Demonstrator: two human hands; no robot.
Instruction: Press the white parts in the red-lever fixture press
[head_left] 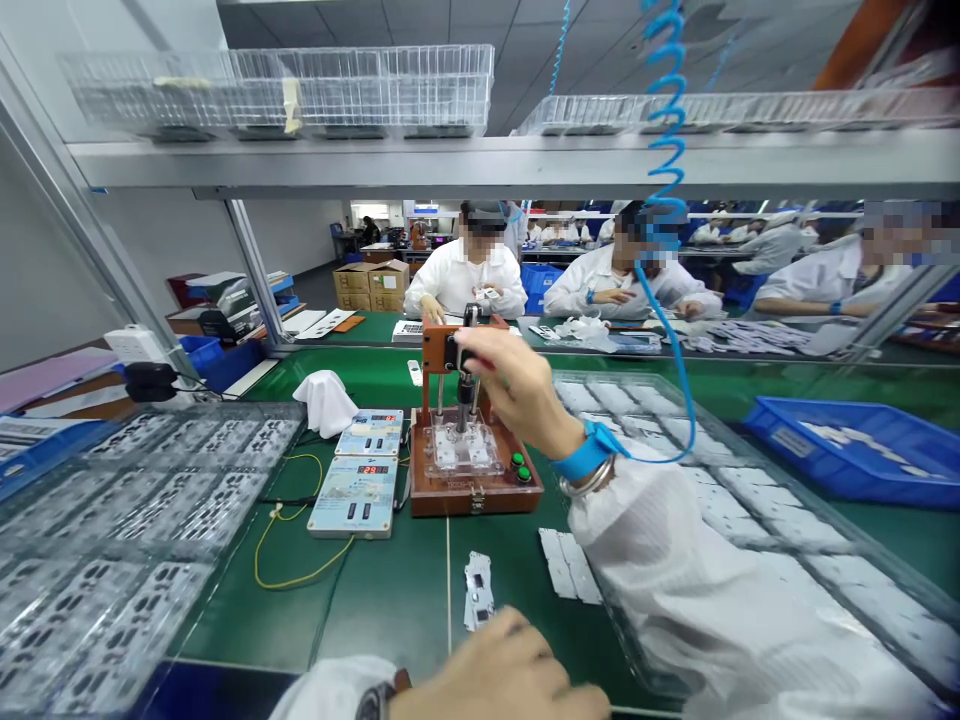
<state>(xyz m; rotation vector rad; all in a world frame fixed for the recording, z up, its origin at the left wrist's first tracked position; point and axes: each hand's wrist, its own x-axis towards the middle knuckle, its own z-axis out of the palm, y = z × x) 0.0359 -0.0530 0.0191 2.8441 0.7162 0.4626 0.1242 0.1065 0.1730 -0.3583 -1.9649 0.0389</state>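
In the head view my right hand (517,375), with a blue wrist strap, is closed on the black lever (469,350) at the top of a brown press fixture (476,495). Under the press head, a transparent plate (465,450) with pale parts below it lies on the fixture's base. Two green buttons (520,467) sit on its front right. My left hand (510,670) is low at the front edge, fingers loosely bent and apart, with no object visible in it. Just beyond it lies a small white-and-grey flat part (478,590).
Two counter boxes (356,495) with red digits and a yellow wire stand left of the fixture. Parts trays (225,470) flank both sides; white plates (568,565) lie at right. A blue bin (847,450) stands far right. A coiled blue cord (667,130) hangs down. Co-workers sit opposite.
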